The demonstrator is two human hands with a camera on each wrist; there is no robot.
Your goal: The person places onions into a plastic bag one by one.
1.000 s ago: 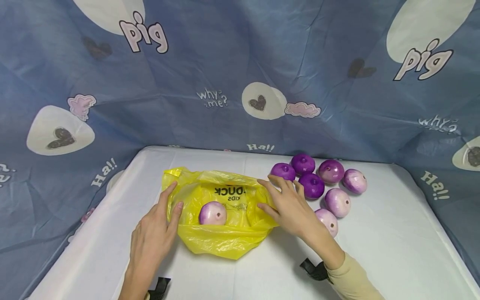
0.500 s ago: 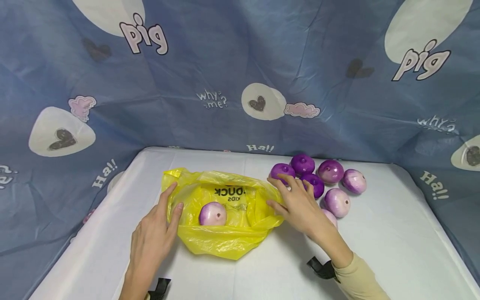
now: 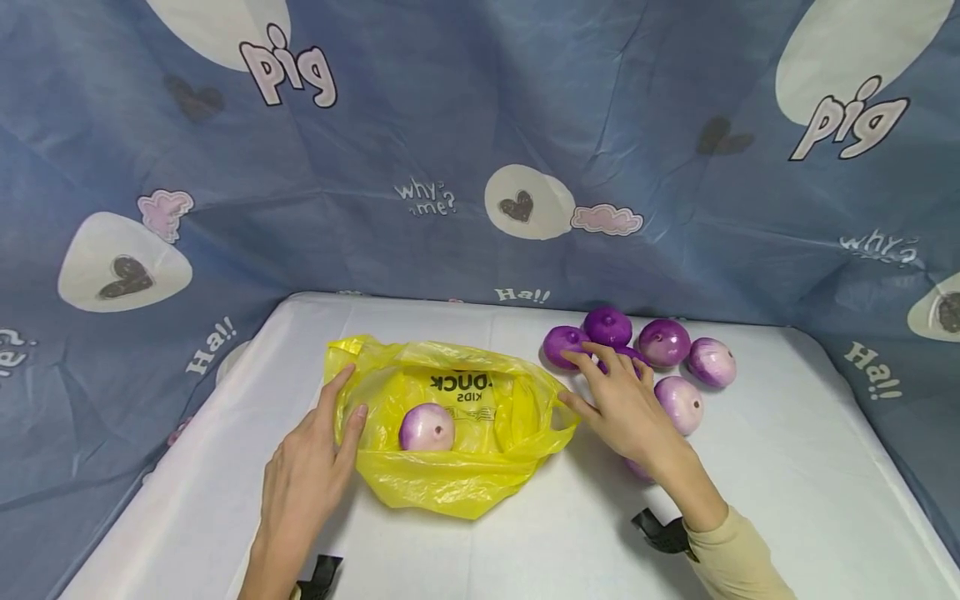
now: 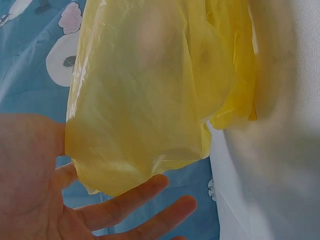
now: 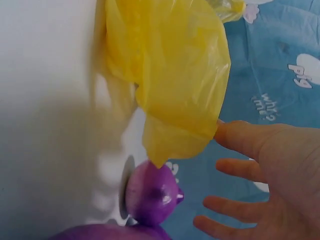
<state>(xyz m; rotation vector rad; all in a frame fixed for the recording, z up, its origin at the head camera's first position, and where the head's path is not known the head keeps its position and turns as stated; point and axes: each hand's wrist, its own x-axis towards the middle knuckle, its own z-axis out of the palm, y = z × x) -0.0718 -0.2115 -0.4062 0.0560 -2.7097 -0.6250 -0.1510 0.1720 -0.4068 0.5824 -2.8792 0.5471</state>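
Observation:
A yellow plastic bag (image 3: 435, 483) lies with its mouth spread wide, dark lettering on its inner wall. Inside sits a pale purple onion (image 3: 427, 427). At the bag's left edge, my left hand (image 3: 307, 467) keeps its thumb and index finger apart and slipped within the mouth. The left wrist view shows its other fingers stretched outside the plastic. My right hand (image 3: 626, 408) is at the opposite edge, fingers extended, thumb tip right at the plastic in the right wrist view. Its fingertips overlap a dark purple onion (image 3: 564, 346) and the one beside it.
Several more onions, dark purple (image 3: 664, 342) and pale (image 3: 712, 362), cluster at the back right of the white-covered table (image 3: 780, 467). One nearer onion is mostly hidden beneath the right hand. A blue printed cloth (image 3: 420, 258) rises behind the table.
My right hand has moved rightward from the bag's right side to over the onions, and the bag's right edge has stretched out slightly. The left hand stays at its edge.

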